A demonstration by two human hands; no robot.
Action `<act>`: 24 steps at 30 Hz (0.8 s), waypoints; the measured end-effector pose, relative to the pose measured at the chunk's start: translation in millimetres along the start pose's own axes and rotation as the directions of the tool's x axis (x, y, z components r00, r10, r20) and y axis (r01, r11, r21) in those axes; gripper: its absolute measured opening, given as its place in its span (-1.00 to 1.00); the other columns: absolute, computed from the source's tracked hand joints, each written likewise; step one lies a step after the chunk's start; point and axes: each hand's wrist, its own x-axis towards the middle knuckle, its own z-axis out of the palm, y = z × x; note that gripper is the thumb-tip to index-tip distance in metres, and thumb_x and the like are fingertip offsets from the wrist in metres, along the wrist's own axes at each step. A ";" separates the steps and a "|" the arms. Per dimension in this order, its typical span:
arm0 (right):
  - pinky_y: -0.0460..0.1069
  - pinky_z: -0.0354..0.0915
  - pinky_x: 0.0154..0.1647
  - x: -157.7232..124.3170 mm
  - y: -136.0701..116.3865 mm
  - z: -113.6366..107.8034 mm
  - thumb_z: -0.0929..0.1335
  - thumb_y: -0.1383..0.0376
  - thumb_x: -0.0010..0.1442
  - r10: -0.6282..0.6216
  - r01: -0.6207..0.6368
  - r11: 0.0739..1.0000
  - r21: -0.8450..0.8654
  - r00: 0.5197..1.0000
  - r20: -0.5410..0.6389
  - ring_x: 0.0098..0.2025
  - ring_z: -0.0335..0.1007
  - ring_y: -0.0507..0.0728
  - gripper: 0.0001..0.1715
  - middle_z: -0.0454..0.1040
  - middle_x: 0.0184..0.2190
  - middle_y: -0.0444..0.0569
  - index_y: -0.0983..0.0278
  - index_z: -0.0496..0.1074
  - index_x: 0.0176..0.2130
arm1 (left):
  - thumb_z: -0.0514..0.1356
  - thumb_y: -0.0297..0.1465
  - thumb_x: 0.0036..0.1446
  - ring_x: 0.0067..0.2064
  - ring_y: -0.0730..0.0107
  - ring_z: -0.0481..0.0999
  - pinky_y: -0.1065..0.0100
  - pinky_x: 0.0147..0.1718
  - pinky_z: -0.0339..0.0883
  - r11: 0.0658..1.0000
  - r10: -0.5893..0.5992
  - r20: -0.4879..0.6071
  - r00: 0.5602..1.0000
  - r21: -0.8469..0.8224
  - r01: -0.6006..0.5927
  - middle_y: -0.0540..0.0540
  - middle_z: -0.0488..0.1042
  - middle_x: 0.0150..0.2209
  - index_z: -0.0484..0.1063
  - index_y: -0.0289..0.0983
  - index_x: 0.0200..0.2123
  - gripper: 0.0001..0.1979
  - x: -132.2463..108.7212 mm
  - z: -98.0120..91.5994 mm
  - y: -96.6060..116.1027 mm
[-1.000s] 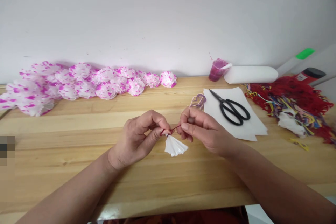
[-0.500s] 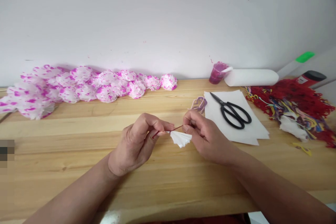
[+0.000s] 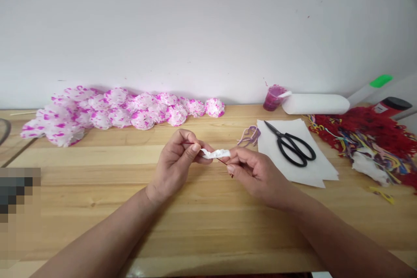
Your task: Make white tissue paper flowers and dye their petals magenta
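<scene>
Just above the table, a small piece of pleated white paper (image 3: 219,153) lies between my two hands, seen nearly edge-on. My left hand (image 3: 174,163) is closed in a pinch, thumb against fingers, at the paper's left end, with a bit of dark red yarn showing over the fingers. My right hand (image 3: 257,176) pinches the other stretch of red yarn (image 3: 222,162) between thumb and forefinger, and its fingertips meet the paper's right end. Where the yarn passes round the paper is hidden.
White-and-magenta paper flowers (image 3: 143,110) line the wall at left. Black scissors (image 3: 295,145) rest on white paper sheets (image 3: 270,156), beside purple yarn (image 3: 250,135). Behind stand a stained cup (image 3: 273,99) and a white roll (image 3: 316,104). Red yarn scraps (image 3: 368,128) are heaped at right.
The pleated paper has turned from fanned downward to nearly edge-on. My left hand has rolled over and risen slightly; my right fingers have come down with the yarn. The view has shifted a little.
</scene>
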 end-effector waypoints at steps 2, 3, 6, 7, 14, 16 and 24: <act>-0.06 0.18 -0.37 -0.4 0.6 2.9 0.26 0.33 0.32 0.001 -0.001 1.000 -0.018 1.000 0.000 -0.40 0.27 0.02 -0.82 0.44 -0.39 -0.15 0.19 0.46 -0.15 | 0.27 -0.31 0.21 -0.31 0.41 0.61 0.39 -0.32 0.53 0.997 -0.054 -0.027 0.998 -0.051 0.052 -0.01 0.57 -0.33 0.24 -0.24 -0.25 -0.77 1.5 -0.9 -2.6; -0.07 0.17 -0.39 -0.6 0.5 4.5 0.26 0.34 0.31 -0.009 0.009 0.999 -0.047 1.000 -0.003 -0.41 0.27 0.02 -0.80 0.46 -0.39 -0.15 0.19 0.48 -0.16 | 0.28 -0.30 0.19 -0.32 0.41 0.60 0.41 -0.35 0.52 0.995 -0.080 -0.041 0.996 -0.071 0.077 0.00 0.55 -0.34 0.25 -0.24 -0.25 -0.76 1.8 -1.0 -4.0; -0.07 0.18 -0.36 -0.5 -1.1 8.5 0.27 0.41 0.26 -0.108 0.102 0.982 -0.160 0.994 -0.029 -0.41 0.30 0.02 -0.78 0.47 -0.40 -0.14 0.22 0.50 -0.20 | 0.30 -0.30 0.17 -0.41 0.47 0.57 0.46 -0.43 0.49 0.981 -0.153 -0.072 0.986 -0.128 0.143 0.01 0.53 -0.38 0.27 -0.24 -0.25 -0.75 2.4 -0.7 -7.8; -0.06 0.20 -0.33 -0.1 -1.6 9.3 0.27 0.43 0.25 -0.149 0.140 0.971 -0.196 0.988 -0.036 -0.39 0.32 0.02 -0.78 0.47 -0.39 -0.13 0.23 0.49 -0.21 | 0.30 -0.30 0.17 -0.43 0.48 0.55 0.47 -0.44 0.48 0.976 -0.174 -0.081 0.981 -0.145 0.161 0.02 0.53 -0.39 0.27 -0.24 -0.25 -0.75 2.6 -0.3 -8.8; -0.04 0.20 -0.26 1.8 -1.0 9.5 0.25 0.51 0.19 -0.291 0.273 0.900 -0.339 0.957 -0.003 -0.33 0.33 0.06 -0.76 0.45 -0.41 -0.09 0.27 0.45 -0.24 | 0.29 -0.34 0.15 -0.43 0.44 0.53 0.45 -0.42 0.39 0.973 -0.180 -0.124 0.976 -0.165 0.159 0.03 0.51 -0.48 0.26 -0.25 -0.31 -0.78 4.6 1.2 -12.5; -0.04 0.20 -0.26 1.4 0.1 9.3 0.25 0.53 0.18 -0.307 0.290 0.890 -0.351 0.952 0.008 -0.32 0.33 0.07 -0.74 0.46 -0.39 -0.08 0.27 0.44 -0.23 | 0.29 -0.33 0.16 -0.46 0.45 0.51 0.45 -0.43 0.36 0.975 -0.178 -0.129 0.976 -0.156 0.157 0.03 0.51 -0.49 0.27 -0.25 -0.31 -0.78 4.8 0.7 -14.1; -0.05 0.17 -0.29 2.0 5.6 9.0 0.24 0.53 0.16 -0.281 0.281 0.880 -0.384 0.958 0.058 -0.36 0.30 0.06 -0.74 0.39 -0.42 -0.10 0.26 0.41 -0.25 | 0.30 -0.30 0.14 -0.52 0.50 0.45 0.46 -0.48 0.35 0.975 -0.198 -0.129 0.972 -0.124 0.182 0.05 0.50 -0.50 0.27 -0.24 -0.31 -0.76 7.0 -2.2 -15.5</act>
